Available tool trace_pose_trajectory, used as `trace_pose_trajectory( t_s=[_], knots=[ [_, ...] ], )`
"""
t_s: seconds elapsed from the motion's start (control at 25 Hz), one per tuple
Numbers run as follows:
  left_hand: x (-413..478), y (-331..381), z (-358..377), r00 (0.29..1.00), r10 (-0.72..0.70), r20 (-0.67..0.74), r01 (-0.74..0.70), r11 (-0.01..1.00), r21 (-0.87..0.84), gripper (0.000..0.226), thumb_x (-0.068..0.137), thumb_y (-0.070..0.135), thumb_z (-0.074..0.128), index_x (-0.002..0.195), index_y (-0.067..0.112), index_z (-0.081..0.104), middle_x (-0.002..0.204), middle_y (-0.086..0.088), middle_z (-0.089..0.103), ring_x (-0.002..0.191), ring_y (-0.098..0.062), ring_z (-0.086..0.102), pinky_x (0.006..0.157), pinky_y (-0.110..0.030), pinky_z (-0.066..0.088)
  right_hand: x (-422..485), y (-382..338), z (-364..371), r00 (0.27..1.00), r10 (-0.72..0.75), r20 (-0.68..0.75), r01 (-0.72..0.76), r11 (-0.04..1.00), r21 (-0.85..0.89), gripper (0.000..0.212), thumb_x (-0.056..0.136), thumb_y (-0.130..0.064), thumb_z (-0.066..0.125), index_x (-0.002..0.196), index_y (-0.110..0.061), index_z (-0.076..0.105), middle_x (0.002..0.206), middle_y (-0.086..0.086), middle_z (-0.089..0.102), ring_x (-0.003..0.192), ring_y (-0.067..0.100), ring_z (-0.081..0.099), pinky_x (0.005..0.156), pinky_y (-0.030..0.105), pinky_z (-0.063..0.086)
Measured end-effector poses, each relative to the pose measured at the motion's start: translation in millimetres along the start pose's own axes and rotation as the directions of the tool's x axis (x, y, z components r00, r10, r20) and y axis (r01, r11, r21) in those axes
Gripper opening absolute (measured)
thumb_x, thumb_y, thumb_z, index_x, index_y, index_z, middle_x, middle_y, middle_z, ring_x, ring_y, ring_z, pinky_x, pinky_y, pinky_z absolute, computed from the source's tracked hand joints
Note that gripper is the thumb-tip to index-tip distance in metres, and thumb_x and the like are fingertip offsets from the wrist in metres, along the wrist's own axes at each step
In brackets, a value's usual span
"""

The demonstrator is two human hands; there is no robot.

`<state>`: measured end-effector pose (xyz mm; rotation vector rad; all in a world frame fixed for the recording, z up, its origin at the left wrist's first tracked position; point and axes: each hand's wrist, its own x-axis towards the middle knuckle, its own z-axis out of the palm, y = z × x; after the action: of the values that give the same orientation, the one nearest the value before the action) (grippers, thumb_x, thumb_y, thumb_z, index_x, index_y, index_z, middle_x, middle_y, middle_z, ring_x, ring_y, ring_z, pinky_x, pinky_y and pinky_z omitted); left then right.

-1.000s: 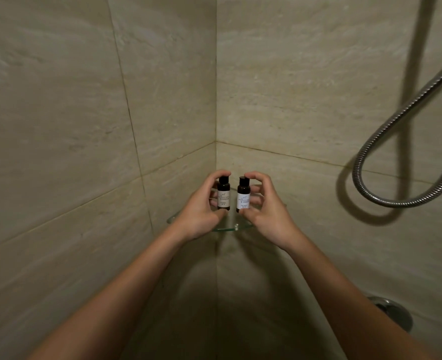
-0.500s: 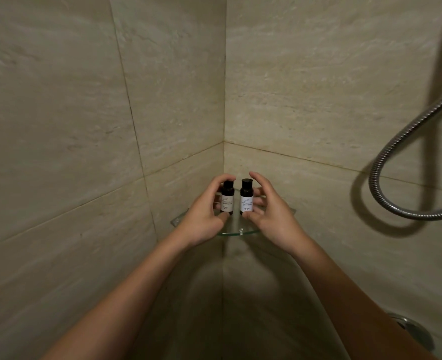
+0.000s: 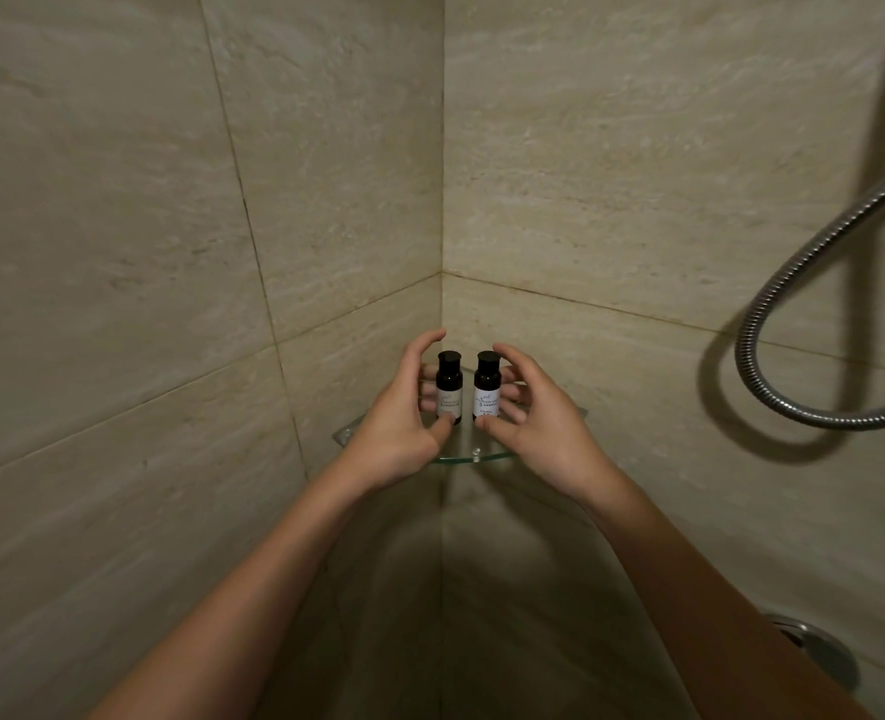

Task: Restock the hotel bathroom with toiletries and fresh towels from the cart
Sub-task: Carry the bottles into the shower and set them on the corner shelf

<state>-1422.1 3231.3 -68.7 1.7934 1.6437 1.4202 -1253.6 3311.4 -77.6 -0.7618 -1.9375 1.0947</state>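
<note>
Two small dark bottles with black caps and white labels stand upright side by side on a glass corner shelf [image 3: 463, 456]. My left hand [image 3: 397, 433] curls round the left bottle [image 3: 449, 388], thumb on its base and fingers behind it, index finger lifted above the cap. My right hand [image 3: 540, 433] cups the right bottle [image 3: 487, 388] the same way, thumb at its foot and fingers spread behind it. Both bottles' bottoms are hidden by my thumbs.
Beige stone-tiled walls meet in the corner behind the shelf. A metal shower hose [image 3: 765, 394] loops down at the right. A round chrome fitting [image 3: 822, 654] shows at the lower right, partly behind my right forearm.
The bottles have come down from above the shelf to stand on it. My index fingers have loosened and lifted away from the caps.
</note>
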Motion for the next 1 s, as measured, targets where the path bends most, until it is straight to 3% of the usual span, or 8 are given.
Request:
trace_pose_trajectory(
  t_s=[0.2,0.36,0.44,0.52,0.64,0.72,1.0],
  knots=[
    [-2.7,4.4,-1.0,0.999,-0.046,-0.014,0.047,0.994,0.095,0.087,0.083,0.008,0.072,0.149,0.038,0.024,0.098,0.011,0.056,0.095,0.001,0.057,0.087,-0.014,0.045,-5.6,2.7,-0.8,0.999,-0.047,-0.025,0.042,0.985,-0.17,0.084,0.084,-0.018,0.079,0.152,-0.034,0.033,0.134,-0.016,0.057,0.125,-0.003,0.053,0.108,0.024,0.043],
    [-2.0,6.2,-0.7,0.998,-0.062,-0.012,0.063,0.97,0.235,0.085,0.079,0.02,0.071,0.147,0.04,0.024,0.094,0.006,0.052,0.101,-0.018,0.054,0.102,-0.045,0.044,-8.0,0.0,-2.5,0.999,-0.047,-0.02,0.039,0.954,-0.298,0.082,0.086,-0.028,0.076,0.154,-0.032,0.029,0.127,-0.013,0.063,0.122,0.006,0.056,0.105,0.029,0.043],
    [-1.1,6.6,-1.0,0.998,-0.062,-0.008,0.063,0.967,0.245,0.084,0.078,0.019,0.07,0.148,0.037,0.026,0.089,0.007,0.05,0.096,-0.019,0.054,0.101,-0.047,0.044,-7.8,-1.9,-4.5,0.999,-0.05,-0.003,0.046,0.949,-0.311,0.075,0.088,-0.025,0.074,0.152,-0.03,0.034,0.114,-0.022,0.064,0.113,0.0,0.058,0.102,0.028,0.046],
    [-0.4,4.7,-1.2,0.998,-0.058,-0.012,0.059,0.972,0.228,0.082,0.081,0.013,0.07,0.148,0.033,0.029,0.086,0.008,0.048,0.09,-0.016,0.053,0.093,-0.038,0.045,-7.4,-2.4,-5.9,0.998,-0.065,0.0,0.062,0.946,-0.317,0.067,0.089,-0.022,0.073,0.148,-0.029,0.041,0.105,-0.026,0.063,0.106,-0.004,0.059,0.101,0.029,0.048],
    [0.9,2.6,-2.2,0.997,-0.071,-0.029,0.075,0.98,0.184,0.079,0.083,0.009,0.071,0.15,0.026,0.033,0.084,0.009,0.048,0.082,-0.008,0.05,0.078,-0.017,0.04,-6.4,-2.8,-5.9,0.998,-0.067,-0.017,0.058,0.948,-0.314,0.064,0.089,-0.02,0.074,0.146,-0.026,0.046,0.104,-0.02,0.066,0.105,0.008,0.063,0.096,0.03,0.049],
    [1.4,3.6,-3.0,0.997,-0.074,-0.027,0.077,0.981,0.177,0.078,0.084,0.008,0.071,0.149,0.026,0.034,0.085,0.009,0.049,0.08,-0.005,0.05,0.071,-0.008,0.037,-6.3,-2.7,-5.6,0.998,-0.067,-0.021,0.057,0.947,-0.316,0.063,0.089,-0.02,0.073,0.145,-0.028,0.047,0.101,-0.024,0.063,0.105,0.007,0.062,0.094,0.026,0.048],
    [0.9,8.5,-3.3,0.998,-0.055,-0.019,0.057,0.979,0.196,0.073,0.084,0.006,0.069,0.148,0.023,0.039,0.079,0.012,0.05,0.071,0.01,0.05,0.066,-0.003,0.038,-4.7,-1.3,-4.5,0.999,-0.042,-0.014,0.035,0.943,-0.331,0.067,0.09,-0.023,0.072,0.15,-0.025,0.042,0.111,-0.015,0.067,0.108,0.007,0.061,0.098,0.027,0.047]
  ],
)
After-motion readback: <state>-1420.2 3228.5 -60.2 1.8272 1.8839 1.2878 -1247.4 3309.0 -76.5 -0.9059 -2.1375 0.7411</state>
